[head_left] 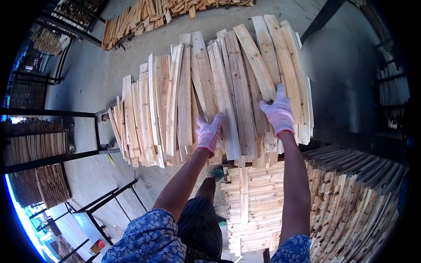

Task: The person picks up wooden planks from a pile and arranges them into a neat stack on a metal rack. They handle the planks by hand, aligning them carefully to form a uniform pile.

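Observation:
A wide heap of pale wooden slats (184, 101) lies fanned out on a raised rack in front of me. My left hand (208, 133), in a pink and white knit glove, rests on the near ends of the middle slats, its fingers curled over one slat (226, 105). Further right, my right hand (279, 112), gloved the same way, lies flat with spread fingers on a slanting slat (254, 57). Both arms reach up from blue flowered sleeves.
Neatly stacked slats (254, 206) fill the space below the rack, with more on edge at the right (355, 197). Black metal racks with slat bundles (35, 147) stand at the left. Another loose pile (144, 17) lies on the concrete floor beyond.

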{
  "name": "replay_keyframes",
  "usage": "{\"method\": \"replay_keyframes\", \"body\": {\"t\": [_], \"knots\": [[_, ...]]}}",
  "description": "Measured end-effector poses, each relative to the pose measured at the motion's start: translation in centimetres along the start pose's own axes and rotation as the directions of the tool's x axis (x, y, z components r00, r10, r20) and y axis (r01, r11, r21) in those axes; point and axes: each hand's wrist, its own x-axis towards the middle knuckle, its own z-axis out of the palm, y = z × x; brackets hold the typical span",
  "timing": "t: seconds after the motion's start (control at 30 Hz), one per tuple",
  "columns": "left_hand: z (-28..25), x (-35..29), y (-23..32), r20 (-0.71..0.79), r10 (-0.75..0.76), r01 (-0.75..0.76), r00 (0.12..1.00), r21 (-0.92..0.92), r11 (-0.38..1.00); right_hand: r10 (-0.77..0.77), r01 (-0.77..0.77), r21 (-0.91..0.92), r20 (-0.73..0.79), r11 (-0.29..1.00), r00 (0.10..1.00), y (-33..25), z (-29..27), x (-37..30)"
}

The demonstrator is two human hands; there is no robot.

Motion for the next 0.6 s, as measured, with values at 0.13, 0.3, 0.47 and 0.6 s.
{"method": "replay_keyframes", "body": {"t": [0.13,0.3,0.47,0.6], "knots": [[-1.2,2.2,-1.4,0.194,-0.036,0.065,0.980,-0.146,0.987,-0.117,-0.011,0.509,0.219,0.861,0.969,-1.6,-0.6,-4.4],[1.7,0.5,0.9,0.251,0.140,-0.133,0.958,-0.044,0.990,0.054,-0.042,-0.234,0.048,0.971,0.997,-3.9,3.3,-7.1],[3.0,1.6,-1.8,0.270,0.256,-0.143,0.928,-0.377,0.915,0.076,-0.087,0.088,0.118,0.992,0.990,-0.1,3.4,-4.7],[3.5,3.4,-6.0,0.252,0.163,0.034,0.954,-0.630,0.776,-0.019,-0.011,0.232,0.127,0.973,0.992,-0.7,4.4,-8.0]]}}
